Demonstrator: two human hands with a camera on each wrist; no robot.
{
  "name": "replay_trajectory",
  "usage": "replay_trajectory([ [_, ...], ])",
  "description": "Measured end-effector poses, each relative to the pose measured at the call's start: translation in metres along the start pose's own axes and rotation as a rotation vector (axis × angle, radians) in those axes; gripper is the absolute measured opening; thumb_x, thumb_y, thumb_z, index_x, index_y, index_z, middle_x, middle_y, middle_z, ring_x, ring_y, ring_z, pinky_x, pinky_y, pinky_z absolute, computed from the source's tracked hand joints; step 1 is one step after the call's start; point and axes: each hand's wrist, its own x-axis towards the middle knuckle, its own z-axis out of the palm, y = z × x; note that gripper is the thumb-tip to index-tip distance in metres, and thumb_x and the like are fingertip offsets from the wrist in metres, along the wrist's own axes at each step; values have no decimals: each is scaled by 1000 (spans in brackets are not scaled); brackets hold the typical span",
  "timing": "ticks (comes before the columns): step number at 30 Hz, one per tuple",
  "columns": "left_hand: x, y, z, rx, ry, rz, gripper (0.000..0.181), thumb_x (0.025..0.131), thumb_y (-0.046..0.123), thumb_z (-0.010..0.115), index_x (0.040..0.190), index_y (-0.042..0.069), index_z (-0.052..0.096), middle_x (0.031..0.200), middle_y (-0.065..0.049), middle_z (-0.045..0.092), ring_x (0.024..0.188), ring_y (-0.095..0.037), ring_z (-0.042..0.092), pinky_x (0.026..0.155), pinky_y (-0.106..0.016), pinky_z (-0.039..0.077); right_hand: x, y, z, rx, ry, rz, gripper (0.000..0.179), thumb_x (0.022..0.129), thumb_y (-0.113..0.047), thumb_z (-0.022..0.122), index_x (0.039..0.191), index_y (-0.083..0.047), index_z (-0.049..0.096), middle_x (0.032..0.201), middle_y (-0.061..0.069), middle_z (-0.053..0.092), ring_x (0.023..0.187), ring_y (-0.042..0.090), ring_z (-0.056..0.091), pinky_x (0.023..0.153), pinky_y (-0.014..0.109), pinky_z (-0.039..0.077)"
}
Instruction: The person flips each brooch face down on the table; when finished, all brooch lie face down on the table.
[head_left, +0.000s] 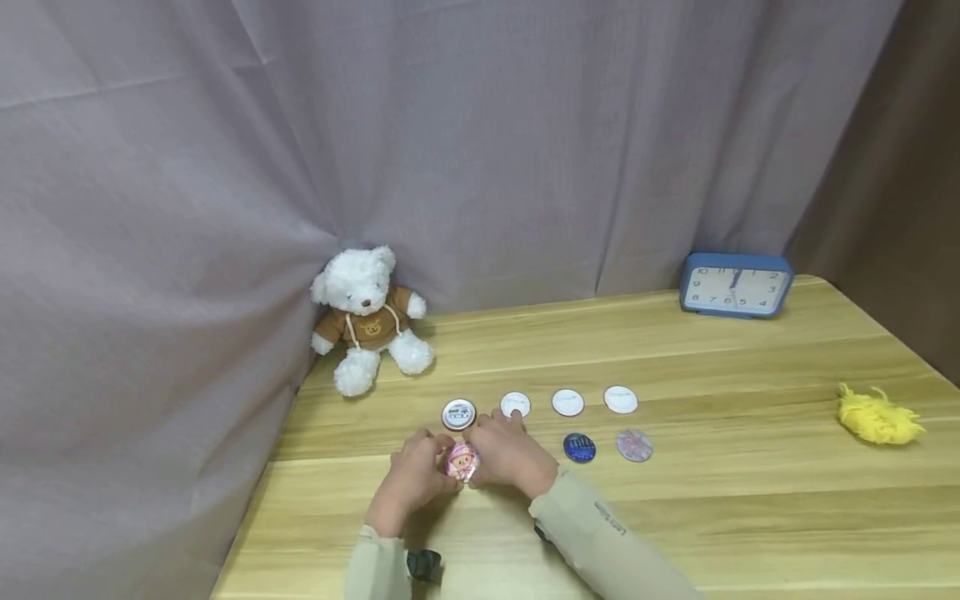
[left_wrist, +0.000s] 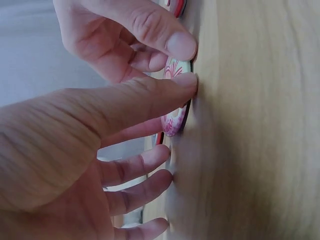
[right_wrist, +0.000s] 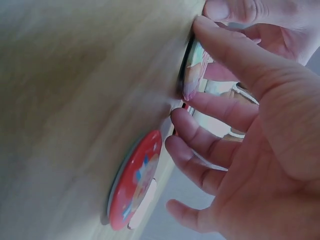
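Note:
A round pin badge with a pink cartoon figure (head_left: 462,461) lies picture up on the table, between my two hands. The left hand (head_left: 415,471) pinches it from the left with thumb and forefinger. From the other side the right hand (head_left: 510,452) grips the rim, its thumb close to the left thumb in the right wrist view. Both hands partly cover the badge. A red badge (right_wrist: 137,180) rests beside the right fingers; in the head view that hand hides it. Directly behind the pink badge sits a white-backed badge (head_left: 458,414).
More white-backed badges (head_left: 567,403) continue the back row. A blue badge (head_left: 579,447) and a pale purple badge (head_left: 634,445) lie to the right. A white teddy bear (head_left: 367,321), a blue clock (head_left: 737,286) and a yellow fluffy bundle (head_left: 879,417) stand farther out.

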Motion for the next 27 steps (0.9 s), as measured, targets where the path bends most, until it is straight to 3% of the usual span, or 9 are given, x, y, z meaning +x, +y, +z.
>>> replay_trajectory([
  [6,-1,-1,0,46,-20,40,52,64,15,91,110,2,73,97,-9,58,88,-27,57,75,-57,46,-2,1,0,-9,16,-82,33,67,-27,92,90,-13,73,95,0,66,84,19,52,83,46,43],
  [10,-1,0,-1,68,-40,74,48,66,18,91,108,3,74,93,-6,55,84,-23,53,73,-54,44,-1,2,0,-69,37,-137,26,68,-27,89,78,-16,67,86,-3,62,79,16,52,80,44,44],
  [18,-2,3,-2,89,-54,82,38,67,17,88,99,4,72,97,-9,56,88,-29,54,73,-52,43,-1,1,1,-89,53,-189,30,66,-28,88,71,-17,60,80,-3,60,81,18,55,86,53,50],
  [21,-2,4,-3,99,-58,98,33,66,16,87,93,6,72,96,-8,56,87,-28,54,72,-51,43,-2,1,2,-98,73,-203,31,67,-32,88,72,-17,62,81,-2,62,80,17,55,84,48,50],
  [27,-1,4,-5,95,-60,122,30,64,12,85,89,8,69,93,-6,55,85,-26,53,71,-50,42,0,4,6,-66,138,-250,32,69,-37,86,70,-19,60,75,-6,60,68,14,53,66,33,47],
])
